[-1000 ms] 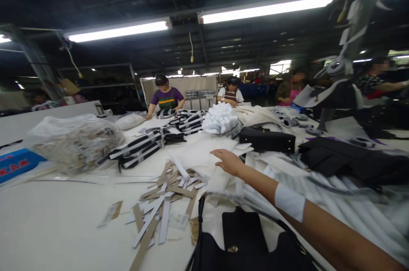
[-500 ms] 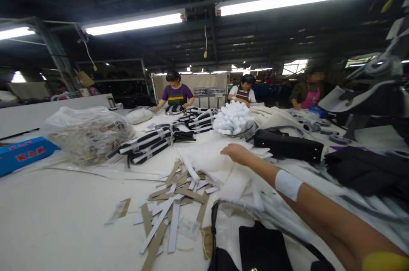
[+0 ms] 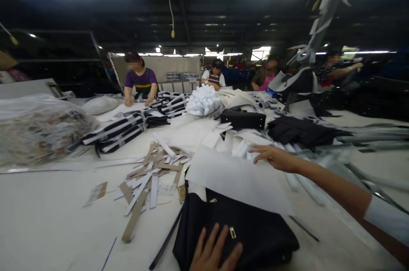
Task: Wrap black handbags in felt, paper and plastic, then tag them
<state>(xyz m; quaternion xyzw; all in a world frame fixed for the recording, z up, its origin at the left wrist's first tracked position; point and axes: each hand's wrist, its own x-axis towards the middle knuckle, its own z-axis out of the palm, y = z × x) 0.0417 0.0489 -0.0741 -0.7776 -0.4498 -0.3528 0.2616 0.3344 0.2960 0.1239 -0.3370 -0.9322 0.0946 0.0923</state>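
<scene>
A black handbag (image 3: 255,230) with gold-coloured metal fittings lies on the table in front of me. My left hand (image 3: 212,252) rests on its front with the fingers spread; the rest of that hand is cut off by the lower edge of the view. Over the bag's upper part lies a thin white foam sheet (image 3: 233,177). Just beyond that sheet's far right edge is my right hand (image 3: 279,158), fingers stretched out and apart. Whether its fingertips touch the white pieces behind cannot be made out.
Beige and white strips (image 3: 150,177) lie heaped left of the bag. Behind them are bundled black-and-white straps (image 3: 116,134), a clear bag of scraps (image 3: 44,130), rolled white foam (image 3: 203,99) and another black bag (image 3: 243,118). Scissors (image 3: 367,183) lie at right. Several co-workers sit across the table.
My right hand has drawn back from the white stack, and a foam sheet now covers part of the handbag. My left hand has come into view on the bag. The view has swung right.
</scene>
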